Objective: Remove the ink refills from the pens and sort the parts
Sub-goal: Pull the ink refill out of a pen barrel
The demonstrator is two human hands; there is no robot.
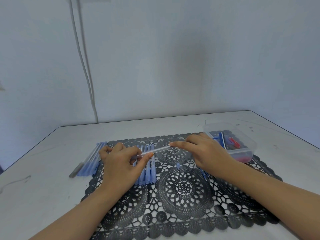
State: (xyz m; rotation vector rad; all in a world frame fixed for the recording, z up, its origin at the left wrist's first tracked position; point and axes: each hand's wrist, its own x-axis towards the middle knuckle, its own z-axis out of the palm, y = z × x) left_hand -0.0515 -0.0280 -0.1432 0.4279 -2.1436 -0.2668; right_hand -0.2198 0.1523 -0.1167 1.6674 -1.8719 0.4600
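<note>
The head view is the only one. Both hands meet a little left of the frame's centre. The left hand [121, 163] pinches one end of a clear pen [156, 150] between thumb and forefinger. The right hand [204, 149] has its fingertips closed on the other end. The pen hangs just above the black lace mat [181, 187], over a row of blue pens [147, 172]. A second row [91, 161] lies at the mat's left edge, and a small blue cap [178, 165] sits on the mat below the held pen. A clear plastic box [242, 149] at the right of the frame holds blue and red parts.

The pen is blurred, so I cannot tell if its refill is still inside.

If the ends come apart suddenly, a small piece could jump onto the white table [43, 196] or fall through the holes of the mat. The left hand is very close to the row under it and could push those pens out of line. The right forearm could also brush the box.
</note>
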